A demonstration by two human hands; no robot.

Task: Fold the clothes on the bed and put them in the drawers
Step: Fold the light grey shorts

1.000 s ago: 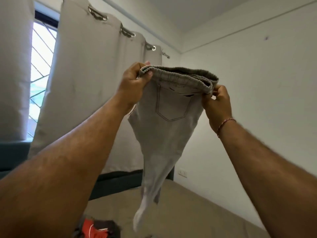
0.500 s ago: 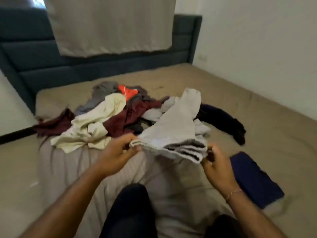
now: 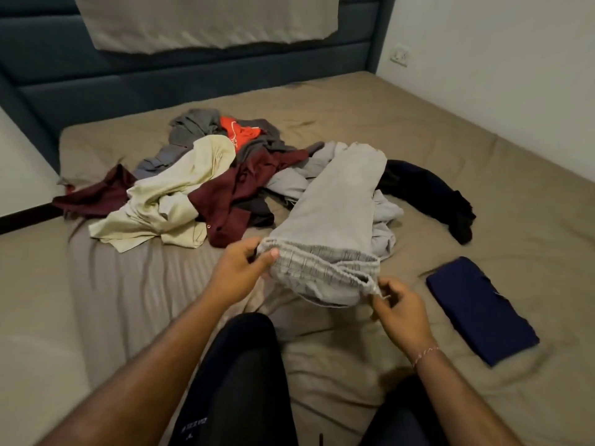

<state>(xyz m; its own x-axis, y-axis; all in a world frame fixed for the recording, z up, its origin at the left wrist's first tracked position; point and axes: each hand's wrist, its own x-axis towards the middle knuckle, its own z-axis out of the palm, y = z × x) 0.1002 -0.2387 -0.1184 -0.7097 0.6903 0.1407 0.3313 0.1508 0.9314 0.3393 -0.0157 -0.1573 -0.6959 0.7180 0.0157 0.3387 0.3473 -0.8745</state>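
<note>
Both forearms reach forward over the knees. The left hand point(image 3: 240, 272) pinches one end of the waistband of the grey pants point(image 3: 335, 217), thumb on top; the right hand point(image 3: 401, 309) pinches the other end, fingers curled. The pants lie stretched away across the bed point(image 3: 483, 175), their far end over the clothes pile point(image 3: 206, 181). A folded navy piece point(image 3: 481, 309) lies apart to the right. A dark blue headboard point(image 3: 96, 75), curtain point(image 3: 209, 20) and white wall point(image 3: 499, 59) stand behind.

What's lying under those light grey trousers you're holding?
The far end of the grey trousers lies over a pale grey garment and reaches the dark navy garment. Whatever else lies beneath is covered.
</note>
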